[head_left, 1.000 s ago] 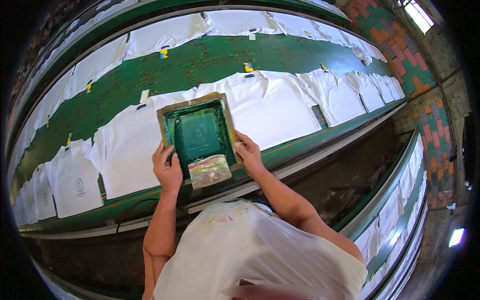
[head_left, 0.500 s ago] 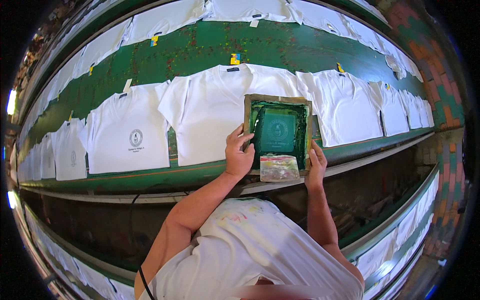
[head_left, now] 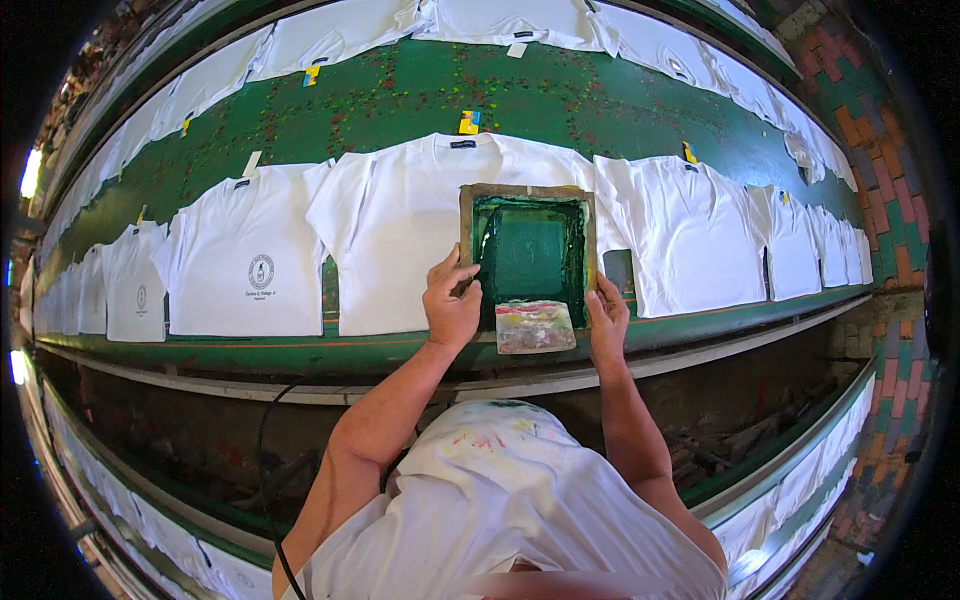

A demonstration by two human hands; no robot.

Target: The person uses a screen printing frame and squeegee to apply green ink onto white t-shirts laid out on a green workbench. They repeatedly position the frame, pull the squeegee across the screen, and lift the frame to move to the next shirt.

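A wooden-framed printing screen (head_left: 530,240) with green mesh is between my two hands, over the right part of a plain white V-neck shirt (head_left: 390,230). My left hand (head_left: 452,303) is closed on the frame's left side, and my right hand (head_left: 605,315) grips its right side near the lower corner. Inside the frame, along the bottom edge, leans a paint-smeared squeegee (head_left: 535,328). The round design on the mesh shows only faintly. Whether the frame touches the shirt I cannot tell. To the left lies a white shirt (head_left: 245,250) with a dark round print.
Several white shirts (head_left: 700,240) lie in a row along the long green table (head_left: 400,90), with another row at its far side. Small yellow-blue tags (head_left: 470,122) stick up by some collars. A dark cable (head_left: 262,460) hangs at my left. Brick flooring (head_left: 890,380) shows at right.
The screen and both hands have shifted left and slightly up over the shirt. The design on the mesh now looks darker and fainter.
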